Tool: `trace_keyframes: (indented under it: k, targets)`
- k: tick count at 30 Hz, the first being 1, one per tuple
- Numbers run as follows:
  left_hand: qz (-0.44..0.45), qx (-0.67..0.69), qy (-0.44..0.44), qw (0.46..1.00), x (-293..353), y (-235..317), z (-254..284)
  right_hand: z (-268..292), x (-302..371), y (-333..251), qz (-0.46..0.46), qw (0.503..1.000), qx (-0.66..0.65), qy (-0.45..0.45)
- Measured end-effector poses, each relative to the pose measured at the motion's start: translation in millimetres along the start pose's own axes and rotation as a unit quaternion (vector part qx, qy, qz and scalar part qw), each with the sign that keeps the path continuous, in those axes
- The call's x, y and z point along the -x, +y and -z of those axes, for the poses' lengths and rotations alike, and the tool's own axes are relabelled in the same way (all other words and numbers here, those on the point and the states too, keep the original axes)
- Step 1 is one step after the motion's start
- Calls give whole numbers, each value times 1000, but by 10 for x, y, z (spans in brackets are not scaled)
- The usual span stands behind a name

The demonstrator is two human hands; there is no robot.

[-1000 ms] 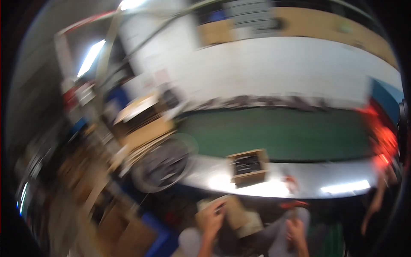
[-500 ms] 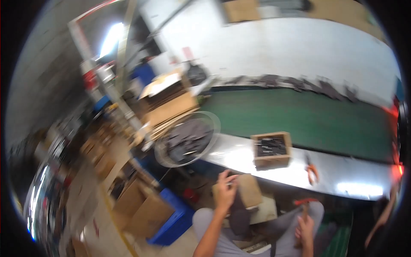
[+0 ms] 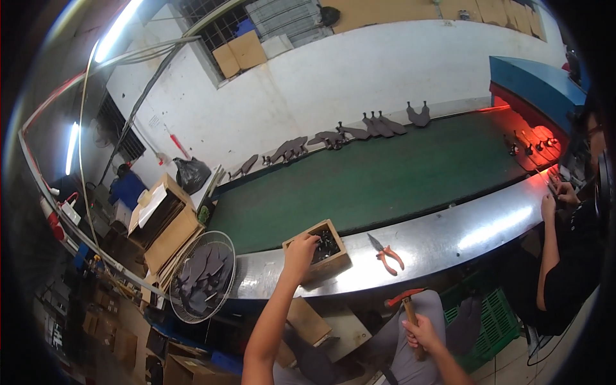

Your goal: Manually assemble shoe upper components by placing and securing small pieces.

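Note:
My left hand point(image 3: 299, 251) reaches into a wooden box point(image 3: 330, 263), its fingers bent together at the small black parts point(image 3: 327, 247) inside. Whether a part is between the fingertips is hidden. In my right hand point(image 3: 420, 332) is a hammer point(image 3: 409, 310) with a red head and wooden handle, held upright over my grey-clad thigh. Below my left forearm stands a wooden block point(image 3: 309, 321) on a pale surface. A dark grey flat piece point(image 3: 313, 359) lies by my lap, close to the block.
Orange-handled pliers point(image 3: 386, 255) lie on the metal ledge point(image 3: 449, 237). A wire basket point(image 3: 204, 276) of dark grey pieces stands left. Beyond runs a green conveyor belt point(image 3: 359, 186), grey pieces along its far edge. A co-worker's hands point(image 3: 557, 197) work at right near a red-lit machine point(image 3: 532, 96).
The view has swung right. My left hand has moved from beside the wooden block up into the box. The hammer stays in my right hand.

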State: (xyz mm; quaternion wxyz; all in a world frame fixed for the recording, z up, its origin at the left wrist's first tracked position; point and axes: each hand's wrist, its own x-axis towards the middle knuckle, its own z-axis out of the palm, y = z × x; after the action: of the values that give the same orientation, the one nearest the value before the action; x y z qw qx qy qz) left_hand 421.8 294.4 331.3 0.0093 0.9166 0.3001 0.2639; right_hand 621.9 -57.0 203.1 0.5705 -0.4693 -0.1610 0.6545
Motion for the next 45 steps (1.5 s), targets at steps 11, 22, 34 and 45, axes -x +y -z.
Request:
trace_keyframes:
  k: [11,22,34,45]
  targets:
    - [141,177,-54,973,-219,-205,-299,-9,1,-22,11,998,-50,-25]
    - [198,240,102,945,-42,257,50,14,133,-91,57,997,-40,-27]
    - [102,262,238,930,1325,1993,1175,-1203,98,-852,93,978,-2,-187]
    - [98,235,280,925,1865,1796,1184,-2075,303,-973,180,940,201,-211]
